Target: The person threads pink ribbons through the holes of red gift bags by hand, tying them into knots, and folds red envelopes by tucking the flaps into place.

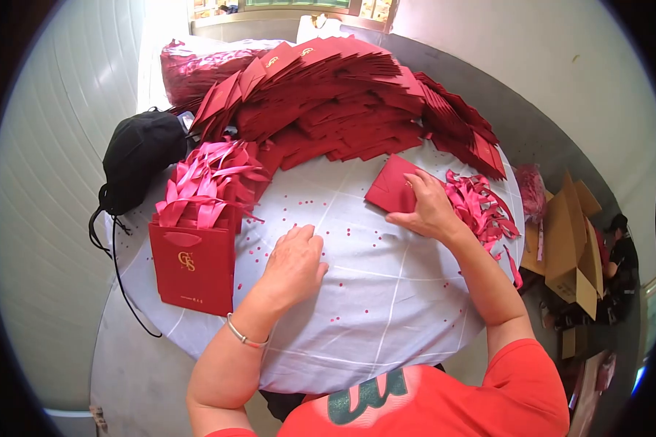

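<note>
My right hand (pixel 428 210) grips a folded red paper gift bag (pixel 391 183) lying at the right of the table, its thumb along the near edge and its fingers over the top. Close beside that hand is a heap of pink ribbon handles (pixel 481 206). My left hand (pixel 294 264) rests on the white tablecloth (pixel 357 313) with nothing in it, its fingers loosely extended. To its left lies a stack of red gift bags (pixel 194 273) with gold lettering; pink ribbons (pixel 210 182) are bunched over their top ends.
A large fanned pile of flat red bags (pixel 328 102) curves along the table's back. Behind it lies a plastic-wrapped bundle (pixel 204 69). A black drawstring bag (pixel 142 156) sits at the left edge. Small red paper dots are scattered on the cloth. Cardboard boxes (pixel 568 240) and another person (pixel 621 255) are at the right.
</note>
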Demonstrator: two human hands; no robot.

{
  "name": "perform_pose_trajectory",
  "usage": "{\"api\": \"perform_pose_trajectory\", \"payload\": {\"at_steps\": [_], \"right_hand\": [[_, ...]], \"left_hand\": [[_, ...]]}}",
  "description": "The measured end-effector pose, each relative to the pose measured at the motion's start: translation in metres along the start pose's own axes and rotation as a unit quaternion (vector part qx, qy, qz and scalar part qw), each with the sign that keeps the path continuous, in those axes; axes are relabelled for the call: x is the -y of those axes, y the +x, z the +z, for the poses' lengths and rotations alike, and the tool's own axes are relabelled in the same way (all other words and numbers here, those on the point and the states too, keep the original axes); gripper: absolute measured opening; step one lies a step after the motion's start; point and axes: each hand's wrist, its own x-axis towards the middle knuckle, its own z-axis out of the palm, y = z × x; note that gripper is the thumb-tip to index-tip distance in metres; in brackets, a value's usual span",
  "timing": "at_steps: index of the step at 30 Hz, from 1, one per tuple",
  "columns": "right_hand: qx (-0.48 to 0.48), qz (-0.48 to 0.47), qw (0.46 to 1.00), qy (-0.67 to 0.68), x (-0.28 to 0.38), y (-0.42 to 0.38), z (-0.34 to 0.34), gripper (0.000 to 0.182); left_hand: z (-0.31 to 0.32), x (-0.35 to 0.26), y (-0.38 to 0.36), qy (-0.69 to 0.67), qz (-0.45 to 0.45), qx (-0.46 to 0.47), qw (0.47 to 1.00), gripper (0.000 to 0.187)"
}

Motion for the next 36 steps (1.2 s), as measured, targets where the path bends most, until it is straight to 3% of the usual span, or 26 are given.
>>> {"api": "perform_pose_trajectory", "payload": {"at_steps": [2, 6, 10, 12, 13, 16, 19, 21, 25, 31, 36], "right_hand": [[0.061, 0.012, 0.998, 0.007, -0.019, -0.007, -0.003, 0.090], [-0.029, -0.023, 0.999, 0.023, -0.026, -0.020, 0.015, 0.090], [-0.072, -0.070, 0.994, 0.052, -0.002, -0.023, -0.003, 0.081], [-0.092, -0.175, 0.979, 0.051, 0.014, -0.027, -0.013, 0.079], [-0.094, -0.215, 0.970, 0.060, 0.018, -0.029, -0.015, 0.079], [-0.035, -0.304, 0.943, 0.129, 0.034, -0.036, -0.025, 0.082], [0.051, -0.345, 0.915, 0.203, 0.051, -0.051, -0.035, 0.078], [0.112, -0.378, 0.884, 0.250, 0.061, -0.059, -0.034, 0.075], [0.201, -0.405, 0.857, 0.246, 0.071, -0.072, -0.018, 0.076], [0.198, -0.396, 0.843, 0.304, 0.065, -0.077, -0.005, 0.081], [0.196, -0.393, 0.837, 0.326, 0.065, -0.079, 0.001, 0.082]], "left_hand": [[0.001, 0.001, 0.000, 0.002, 0.000, 0.002, 1.000, 0.028], [-0.001, -0.004, 0.002, -0.007, -0.027, 0.018, 0.999, 0.032], [0.010, -0.002, 0.006, -0.063, -0.018, -0.040, 0.997, 0.040], [0.019, -0.002, 0.008, -0.127, 0.009, -0.177, 0.976, 0.043], [0.018, -0.004, 0.009, -0.123, 0.005, -0.177, 0.976, 0.043], [0.007, -0.007, 0.011, -0.262, -0.102, -0.254, 0.925, 0.040], [-0.003, -0.004, 0.015, -0.305, -0.095, -0.272, 0.908, 0.030], [-0.008, -0.002, 0.012, -0.274, -0.098, -0.167, 0.942, 0.022], [0.000, -0.013, 0.009, -0.174, -0.021, -0.080, 0.981, 0.015], [-0.008, -0.030, 0.006, 0.003, 0.027, -0.054, 0.998, 0.006], [-0.007, -0.033, 0.005, 0.038, 0.043, -0.024, 0.998, 0.007]]}}
